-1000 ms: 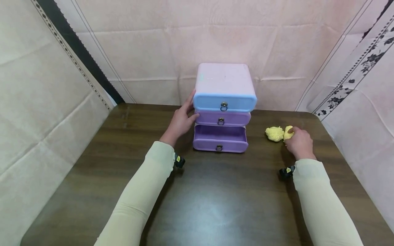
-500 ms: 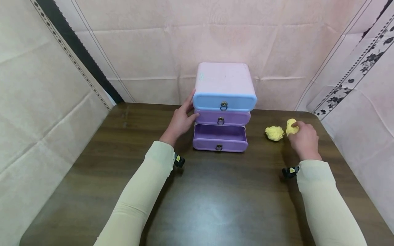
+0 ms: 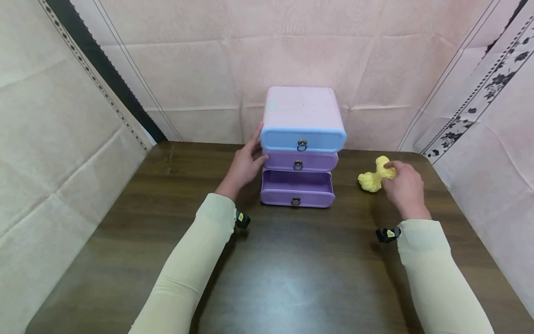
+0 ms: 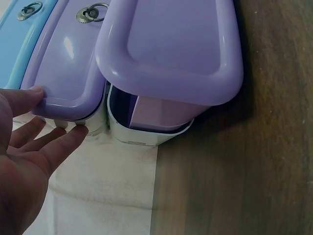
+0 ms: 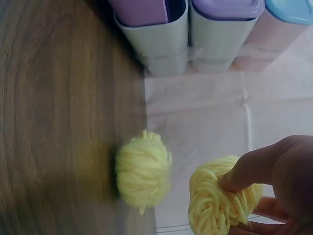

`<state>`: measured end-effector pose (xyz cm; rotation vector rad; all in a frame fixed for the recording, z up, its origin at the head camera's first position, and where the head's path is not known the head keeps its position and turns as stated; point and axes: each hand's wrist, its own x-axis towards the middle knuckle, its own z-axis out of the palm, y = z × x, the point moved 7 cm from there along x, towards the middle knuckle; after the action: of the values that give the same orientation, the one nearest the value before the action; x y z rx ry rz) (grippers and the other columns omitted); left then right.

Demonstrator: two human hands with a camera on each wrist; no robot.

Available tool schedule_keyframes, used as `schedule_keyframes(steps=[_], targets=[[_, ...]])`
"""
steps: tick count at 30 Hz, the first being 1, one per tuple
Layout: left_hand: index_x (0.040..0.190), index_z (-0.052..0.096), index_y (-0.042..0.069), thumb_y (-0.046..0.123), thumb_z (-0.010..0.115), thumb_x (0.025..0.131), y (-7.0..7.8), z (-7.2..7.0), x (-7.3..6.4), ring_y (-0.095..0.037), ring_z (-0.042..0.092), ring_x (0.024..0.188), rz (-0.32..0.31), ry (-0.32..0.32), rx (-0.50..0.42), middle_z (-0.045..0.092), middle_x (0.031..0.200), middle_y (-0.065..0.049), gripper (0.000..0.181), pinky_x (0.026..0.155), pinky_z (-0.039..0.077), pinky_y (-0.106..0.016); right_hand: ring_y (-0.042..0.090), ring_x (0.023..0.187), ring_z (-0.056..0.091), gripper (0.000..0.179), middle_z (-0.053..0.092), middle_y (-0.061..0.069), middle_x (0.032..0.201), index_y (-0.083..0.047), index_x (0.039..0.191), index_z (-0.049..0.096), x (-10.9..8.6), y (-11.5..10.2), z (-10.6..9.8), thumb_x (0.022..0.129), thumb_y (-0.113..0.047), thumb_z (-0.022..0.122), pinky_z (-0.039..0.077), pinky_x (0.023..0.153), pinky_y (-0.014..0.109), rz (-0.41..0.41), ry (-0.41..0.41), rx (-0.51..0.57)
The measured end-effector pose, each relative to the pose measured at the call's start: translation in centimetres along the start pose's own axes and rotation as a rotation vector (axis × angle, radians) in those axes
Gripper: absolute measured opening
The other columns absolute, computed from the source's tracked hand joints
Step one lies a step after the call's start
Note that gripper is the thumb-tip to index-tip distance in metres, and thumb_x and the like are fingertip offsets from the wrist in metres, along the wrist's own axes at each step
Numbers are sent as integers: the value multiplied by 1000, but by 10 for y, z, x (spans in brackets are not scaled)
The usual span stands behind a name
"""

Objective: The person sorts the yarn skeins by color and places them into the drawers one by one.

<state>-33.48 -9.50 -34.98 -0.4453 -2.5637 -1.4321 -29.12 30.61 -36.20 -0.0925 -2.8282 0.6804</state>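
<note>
A stacked drawer unit [image 3: 304, 109] stands at the back of the table, with a blue top drawer [image 3: 288, 139] and two purple ones. The lowest drawer [image 3: 275, 197] is pulled out and its visible inside holds nothing. My left hand [image 3: 244, 167] rests against the unit's left side; in the left wrist view its thumb [image 4: 24, 99] touches the middle drawer [image 4: 66, 73] near its front edge. To the right, my right hand [image 3: 405, 188] pinches a yellow yarn ball [image 5: 215, 198] between thumb and fingers. A second yarn ball [image 5: 143, 171] lies on the table beside it.
Light cloth hangings [image 3: 179, 79] close in the back and both sides of the wooden table [image 3: 283, 269]. The drawer unit stands close to the back cloth. Each drawer front carries a metal ring pull, such as the lowest one's pull [image 3: 295, 201].
My right hand lifts its yarn ball off the table, first shifting right, then back left over the other ball. The left hand stays at the drawer unit.
</note>
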Motion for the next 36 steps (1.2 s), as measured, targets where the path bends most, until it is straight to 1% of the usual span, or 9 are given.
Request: schedule_keyframes(steps=[7, 12, 19, 24, 27, 29, 34, 36], targets=[[145, 7, 62, 12, 64, 93, 1, -3, 2, -26, 48, 135, 7, 7, -22, 45, 150, -8, 92, 107, 45, -42, 54, 119, 44, 42, 48, 32, 136, -3, 129, 55, -3, -13, -1, 88, -11, 57, 37, 92, 65, -20, -10, 18], [145, 6, 62, 12, 63, 94, 0, -2, 3, -27, 48, 135, -5, 1, -23, 44, 151, -8, 91, 107, 45, -42, 51, 119, 46, 40, 48, 29, 137, -2, 127, 56, -7, -20, 0, 88, -8, 57, 38, 91, 66, -37, -17, 35], [143, 5, 65, 13, 63, 94, -2, -1, 3, -27, 47, 135, -27, -5, -23, 43, 152, -9, 92, 106, 46, -43, 49, 120, 47, 37, 51, 28, 134, -3, 123, 60, -12, -28, 2, 86, -7, 57, 37, 94, 65, -93, 1, 50], [142, 5, 66, 14, 62, 94, -3, 0, 2, -28, 47, 135, -44, -9, -21, 43, 152, -9, 92, 106, 45, -43, 47, 118, 48, 36, 52, 26, 133, -4, 121, 61, -17, -34, 3, 84, -6, 58, 39, 94, 64, -128, 3, 71], [142, 5, 65, 13, 63, 94, -3, 1, 1, -28, 47, 135, -40, -7, -22, 43, 151, -10, 91, 106, 46, -43, 47, 119, 48, 36, 52, 24, 134, -4, 121, 61, -21, -38, 3, 85, -6, 59, 39, 95, 64, -134, -5, 83], [145, 6, 62, 13, 63, 94, -3, 1, 0, -28, 48, 135, -36, -4, -22, 44, 151, -10, 91, 105, 46, -43, 46, 119, 48, 35, 52, 23, 134, -5, 121, 61, -23, -40, 4, 85, -6, 59, 39, 95, 64, -138, -10, 88], [146, 8, 60, 12, 63, 94, -2, 1, -1, -27, 49, 133, -27, 4, -20, 46, 149, -11, 91, 105, 47, -41, 42, 115, 51, 34, 55, 21, 131, -7, 118, 63, -26, -46, 4, 83, -5, 60, 42, 93, 59, -176, 17, 94], [145, 7, 62, 11, 64, 93, -2, 1, -1, -27, 50, 133, -24, 6, -18, 46, 149, -10, 92, 105, 47, -41, 41, 114, 52, 34, 56, 20, 130, -7, 116, 63, -27, -48, 4, 83, -4, 60, 43, 92, 58, -195, 29, 92]])
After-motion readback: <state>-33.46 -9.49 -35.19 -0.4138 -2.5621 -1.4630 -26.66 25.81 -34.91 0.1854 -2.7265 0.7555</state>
